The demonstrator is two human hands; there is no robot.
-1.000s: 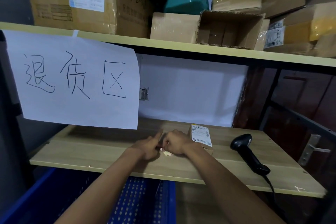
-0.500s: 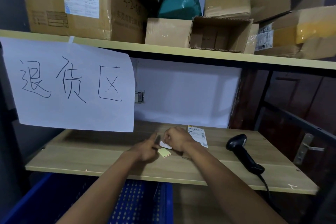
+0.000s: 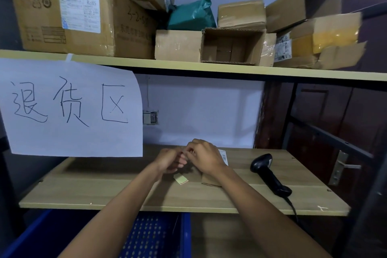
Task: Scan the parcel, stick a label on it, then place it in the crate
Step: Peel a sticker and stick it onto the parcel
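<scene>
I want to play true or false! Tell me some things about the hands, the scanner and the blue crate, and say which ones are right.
1. The scanner lies on the wooden shelf. True.
2. The left hand holds the scanner. False: the scanner lies alone, to the right of both hands.
3. The two hands meet above the shelf, the right hand over the parcel. True.
4. The parcel is in the blue crate. False: it is on the shelf.
5. A small yellowish slip lies on the shelf. True.

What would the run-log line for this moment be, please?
step: labelling | hands: together above shelf, pinching something small, unclear | backing: on shelf | parcel: on shelf | scanner: lying idle | crate: below
</scene>
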